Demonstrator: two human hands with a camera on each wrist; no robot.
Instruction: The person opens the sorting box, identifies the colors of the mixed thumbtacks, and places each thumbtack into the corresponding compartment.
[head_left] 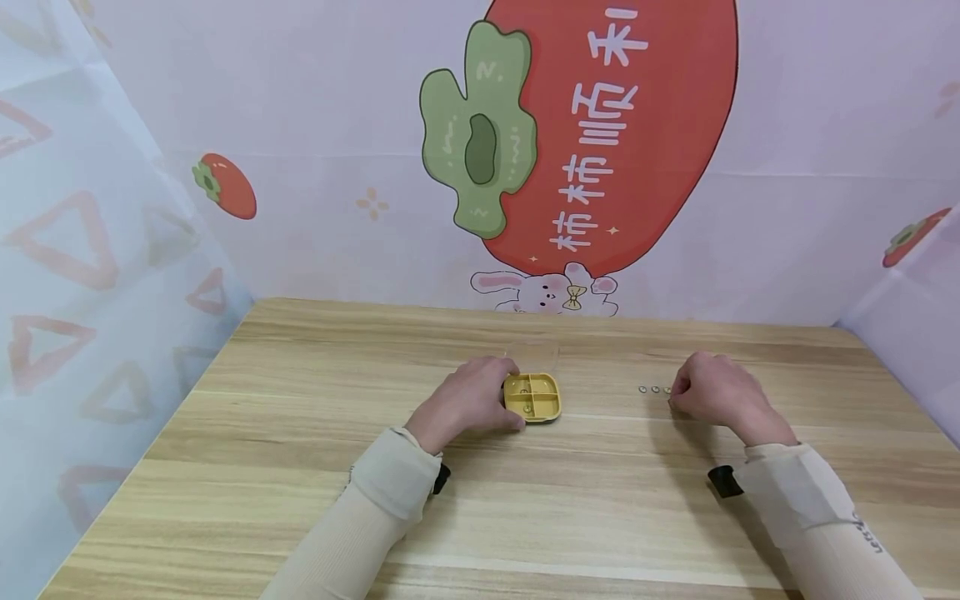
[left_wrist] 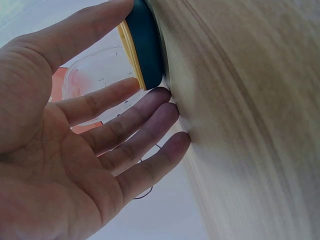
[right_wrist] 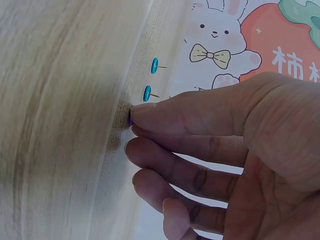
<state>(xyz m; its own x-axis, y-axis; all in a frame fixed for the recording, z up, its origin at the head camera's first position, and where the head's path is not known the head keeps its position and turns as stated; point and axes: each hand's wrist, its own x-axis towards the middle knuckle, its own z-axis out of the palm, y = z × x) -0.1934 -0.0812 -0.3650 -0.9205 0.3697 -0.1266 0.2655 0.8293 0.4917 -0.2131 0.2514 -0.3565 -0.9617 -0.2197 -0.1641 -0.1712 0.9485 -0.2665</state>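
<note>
My left hand (head_left: 468, 396) holds a small yellow divided box (head_left: 544, 405) by its side, thumb at one edge and index finger at the other. In the left wrist view its dark teal base (left_wrist: 145, 45) shows, and the clear lid (left_wrist: 100, 75) stands open behind. Small thumbtacks (head_left: 528, 409) lie in the box's left compartments. Over to the right, my right hand (head_left: 720, 392) pinches a purple-blue thumbtack (right_wrist: 131, 119) between thumb and index finger at the tabletop, mostly hidden by the fingertips. Beside it, two teal thumbtacks (right_wrist: 148, 93) lie point up.
The wood-grain table (head_left: 585, 500) runs back to a printed backdrop (head_left: 337, 225) with persimmons and a rabbit. In the head view, loose tacks (head_left: 642, 389) form a short row left of my right hand. Another printed sheet (head_left: 97, 250) hangs along the left side.
</note>
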